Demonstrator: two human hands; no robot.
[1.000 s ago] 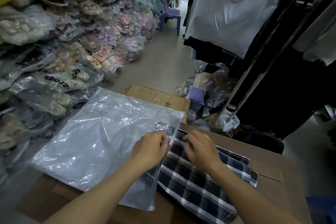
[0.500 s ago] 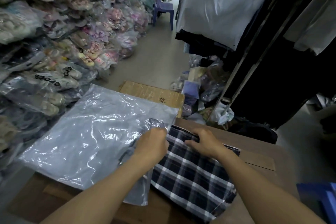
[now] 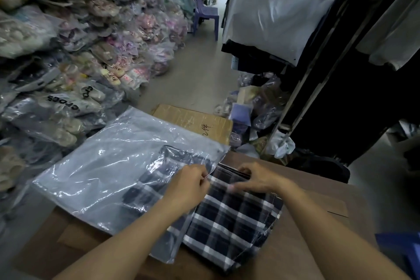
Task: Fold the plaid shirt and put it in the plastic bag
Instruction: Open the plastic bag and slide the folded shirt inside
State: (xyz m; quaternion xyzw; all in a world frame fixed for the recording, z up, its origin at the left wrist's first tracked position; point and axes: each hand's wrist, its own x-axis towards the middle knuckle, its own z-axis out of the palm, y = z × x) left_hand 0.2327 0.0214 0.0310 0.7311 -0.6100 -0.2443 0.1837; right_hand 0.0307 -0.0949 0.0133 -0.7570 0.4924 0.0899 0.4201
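A folded navy-and-white plaid shirt (image 3: pixel 229 223) lies on a brown cardboard surface (image 3: pixel 318 241). Its left part sits inside the mouth of a clear plastic bag (image 3: pixel 97 166), showing dimly through the film. The bag spreads flat to the left. My left hand (image 3: pixel 188 186) pinches the upper edge of the bag's opening over the shirt. On the shirt's far edge, just right of the bag mouth, my right hand (image 3: pixel 256 179) grips the fabric with bent fingers.
Piles of bagged shoes (image 3: pixel 68 63) fill the left side. A cardboard box (image 3: pixel 195 120) stands behind the bag. Hanging clothes and a rack (image 3: pixel 318 75) are at the right, a purple chair (image 3: pixel 206 13) down the aisle, something blue (image 3: pixel 400 250) at lower right.
The shirt has slid further left into the bag; more plaid shows under the film. Both hands moved left with it, the left keeping hold of the bag's edge.
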